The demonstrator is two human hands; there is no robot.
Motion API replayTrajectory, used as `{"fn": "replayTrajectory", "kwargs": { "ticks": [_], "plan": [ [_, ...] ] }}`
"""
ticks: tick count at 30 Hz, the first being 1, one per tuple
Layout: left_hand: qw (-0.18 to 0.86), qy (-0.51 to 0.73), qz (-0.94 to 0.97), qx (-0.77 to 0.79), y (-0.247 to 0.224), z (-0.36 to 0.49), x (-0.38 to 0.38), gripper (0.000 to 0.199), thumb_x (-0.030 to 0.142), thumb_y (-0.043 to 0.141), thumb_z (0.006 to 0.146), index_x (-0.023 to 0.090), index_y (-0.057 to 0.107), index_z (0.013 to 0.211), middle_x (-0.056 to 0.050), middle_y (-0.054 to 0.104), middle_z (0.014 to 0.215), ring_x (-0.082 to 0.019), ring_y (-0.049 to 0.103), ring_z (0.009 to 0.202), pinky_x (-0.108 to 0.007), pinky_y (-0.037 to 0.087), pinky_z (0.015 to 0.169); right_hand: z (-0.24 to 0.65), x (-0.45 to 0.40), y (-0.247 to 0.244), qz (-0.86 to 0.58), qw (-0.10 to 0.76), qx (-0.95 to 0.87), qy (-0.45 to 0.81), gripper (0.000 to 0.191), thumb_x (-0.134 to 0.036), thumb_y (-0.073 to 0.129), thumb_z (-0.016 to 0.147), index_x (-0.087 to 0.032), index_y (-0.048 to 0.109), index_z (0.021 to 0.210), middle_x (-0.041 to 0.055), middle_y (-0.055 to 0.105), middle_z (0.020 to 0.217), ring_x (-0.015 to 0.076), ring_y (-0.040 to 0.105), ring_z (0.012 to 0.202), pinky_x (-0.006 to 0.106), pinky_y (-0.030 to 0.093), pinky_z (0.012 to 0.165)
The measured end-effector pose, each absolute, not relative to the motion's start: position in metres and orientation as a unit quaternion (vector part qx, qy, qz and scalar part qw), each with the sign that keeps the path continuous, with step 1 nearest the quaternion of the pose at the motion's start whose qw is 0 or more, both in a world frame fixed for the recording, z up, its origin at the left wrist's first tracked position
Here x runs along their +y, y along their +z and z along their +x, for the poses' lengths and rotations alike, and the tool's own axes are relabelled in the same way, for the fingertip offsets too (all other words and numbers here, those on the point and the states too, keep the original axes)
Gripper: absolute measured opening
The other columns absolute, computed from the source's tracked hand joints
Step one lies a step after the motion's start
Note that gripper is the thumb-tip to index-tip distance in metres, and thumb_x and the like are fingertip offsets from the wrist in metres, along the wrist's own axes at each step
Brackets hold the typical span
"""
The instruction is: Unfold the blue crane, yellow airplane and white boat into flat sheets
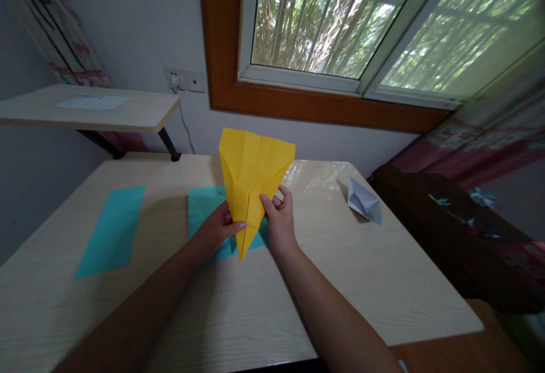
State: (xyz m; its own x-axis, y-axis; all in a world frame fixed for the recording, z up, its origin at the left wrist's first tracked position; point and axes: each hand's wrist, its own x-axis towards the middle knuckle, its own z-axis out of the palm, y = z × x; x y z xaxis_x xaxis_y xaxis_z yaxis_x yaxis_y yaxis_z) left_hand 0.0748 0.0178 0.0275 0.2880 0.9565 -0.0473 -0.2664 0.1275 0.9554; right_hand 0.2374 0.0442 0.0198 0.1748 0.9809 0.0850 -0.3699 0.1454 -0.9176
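Note:
A yellow folded paper plane [251,163] is held up over the table, its narrow pointed end towards me and its wide end away. My left hand [219,226] pinches its left edge near the point, thumb on top. On the opposite edge, slightly higher, my right hand [279,219] grips it with the thumb on the upper face. The fingers behind the paper are partly hidden. Beneath it lies a turquoise sheet of paper [202,205], partly covered by the plane and my hands.
Another turquoise sheet [113,228] lies to the left on the wooden table [353,288]. A white folded paper piece [364,200] rests at the right. A raised shelf [140,113] with a white paper [93,101] stands at back left. The window [315,26] is behind.

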Motion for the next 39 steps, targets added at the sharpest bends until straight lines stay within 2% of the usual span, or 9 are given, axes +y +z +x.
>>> {"fn": "replayTrajectory", "kwargs": {
  "ticks": [6, 14, 19, 23, 27, 32, 39],
  "plan": [
    [0.66, 0.459, 0.475, 0.358, 0.027, 0.074, 0.016, 0.061, 0.024, 0.084, 0.07, 0.022, 0.056, 0.124, -0.009, 0.071, 0.121, -0.028, 0.069, 0.11, -0.04, 0.054, 0.096, 0.236, 0.043, 0.021, -0.397, 0.665, -0.345, 0.53, 0.065, -0.038, 0.078, 0.08, -0.028, 0.041, 0.132, 0.0044, 0.076, 0.103, 0.0195, 0.073, 0.088, 0.034, 0.057, 0.077],
    [0.652, 0.461, 0.479, 0.364, 0.029, 0.075, 0.015, 0.061, 0.028, 0.084, 0.07, 0.021, 0.059, 0.125, -0.01, 0.07, 0.124, -0.03, 0.067, 0.113, -0.041, 0.053, 0.097, 0.238, 0.045, 0.017, -0.407, 0.653, -0.371, 0.521, 0.05, -0.041, 0.076, 0.08, -0.028, 0.042, 0.114, 0.0015, 0.075, 0.095, 0.0184, 0.072, 0.082, 0.031, 0.057, 0.074],
    [0.638, 0.487, 0.461, 0.379, 0.03, 0.077, 0.016, 0.062, 0.029, 0.085, 0.067, 0.02, 0.059, 0.122, -0.01, 0.072, 0.118, -0.03, 0.069, 0.108, -0.042, 0.054, 0.096, 0.236, 0.043, 0.021, -0.395, 0.647, -0.377, 0.532, 0.049, -0.04, 0.077, 0.079, -0.029, 0.044, 0.113, 0.0002, 0.074, 0.091, 0.0178, 0.071, 0.079, 0.031, 0.056, 0.072],
    [0.614, 0.509, 0.449, 0.402, 0.029, 0.073, 0.019, 0.064, 0.029, 0.086, 0.065, 0.018, 0.058, 0.122, -0.01, 0.072, 0.116, -0.03, 0.069, 0.106, -0.042, 0.054, 0.093, 0.233, 0.04, 0.021, -0.393, 0.605, -0.42, 0.552, 0.044, -0.042, 0.078, 0.076, -0.027, 0.053, 0.109, -0.0028, 0.07, 0.08, 0.0163, 0.066, 0.07, 0.029, 0.054, 0.066],
    [0.585, 0.521, 0.449, 0.43, 0.029, 0.069, 0.022, 0.06, 0.031, 0.085, 0.065, 0.017, 0.06, 0.118, -0.009, 0.073, 0.113, -0.03, 0.07, 0.105, -0.043, 0.054, 0.093, 0.229, 0.036, 0.022, -0.379, 0.543, -0.471, 0.583, 0.031, -0.043, 0.08, 0.075, -0.025, 0.066, 0.096, -0.0003, 0.071, 0.085, 0.0172, 0.067, 0.077, 0.031, 0.054, 0.073],
    [0.579, 0.507, 0.463, 0.44, 0.025, 0.069, 0.021, 0.059, 0.032, 0.084, 0.067, 0.018, 0.061, 0.119, -0.012, 0.073, 0.117, -0.032, 0.07, 0.107, -0.046, 0.053, 0.095, 0.226, 0.031, 0.026, -0.358, 0.515, -0.484, 0.61, 0.036, -0.042, 0.08, 0.075, -0.025, 0.071, 0.106, 0.0039, 0.075, 0.106, 0.0226, 0.07, 0.095, 0.039, 0.055, 0.088],
    [0.548, 0.478, 0.497, 0.473, 0.023, 0.07, 0.017, 0.044, 0.04, 0.078, 0.075, 0.019, 0.069, 0.113, -0.01, 0.075, 0.111, -0.03, 0.071, 0.101, -0.042, 0.054, 0.091, 0.232, 0.032, 0.023, -0.408, 0.497, -0.494, 0.585, 0.037, -0.049, 0.08, 0.075, -0.021, 0.078, 0.098, 0.0055, 0.077, 0.097, 0.0252, 0.071, 0.087, 0.04, 0.057, 0.081]
  ]
}}
